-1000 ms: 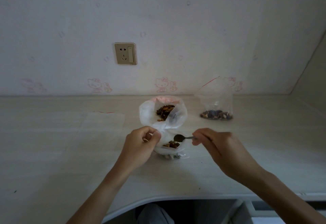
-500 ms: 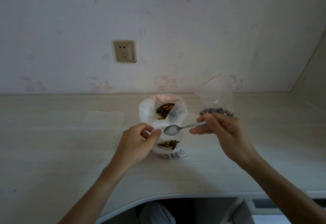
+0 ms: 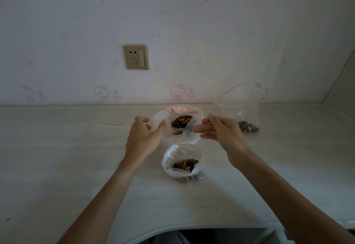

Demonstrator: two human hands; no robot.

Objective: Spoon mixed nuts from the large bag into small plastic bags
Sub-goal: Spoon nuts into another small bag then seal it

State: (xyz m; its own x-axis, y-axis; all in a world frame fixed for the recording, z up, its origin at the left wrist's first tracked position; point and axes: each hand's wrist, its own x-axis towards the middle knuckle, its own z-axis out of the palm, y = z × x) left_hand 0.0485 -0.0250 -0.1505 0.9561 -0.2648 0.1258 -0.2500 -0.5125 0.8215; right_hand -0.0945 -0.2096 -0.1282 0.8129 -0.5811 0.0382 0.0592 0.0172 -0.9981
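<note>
**Spoon at the mouth of the big nut bag**

Pale wallpaper with faint pink cartoon cats backs a light wood-grain bench (image 3: 76, 167), and a gold-framed wall socket (image 3: 136, 57) sits at about 11 o'clock from the bags.

Near the middle of the bench stands the large translucent plastic bag (image 3: 163, 117), its mouth rolled open and a dark heap of mixed nuts (image 3: 181, 121) showing inside. Directly at 6 o'clock from it, closer to the person, sits a small clear plastic bag (image 3: 182, 151), also open, with its own small pile of nuts in the bottom.

At 9 o'clock of the large bag, the left hand (image 3: 143, 135) touches the bag's rim; its thumb lies against the plastic, and the fingers are loosely curled and apart, holding nothing that can be made out.

At 3 o'clock, the right hand (image 3: 221, 130) pinches the handle of a small metal spoon (image 3: 194, 127), its grip clamped on the handle between thumb and fingers. The bowl of the spoon lies at the near right edge of the large bag's opening; whether it carries nuts cannot be told.

Further out at 3 o'clock, well apart, a clear zip bag with a red seal line (image 3: 240, 109) stands upright with a few nuts in its base. A flat clear bag (image 3: 107, 138) lies on the bench at 9 o'clock, barely visible.
</note>
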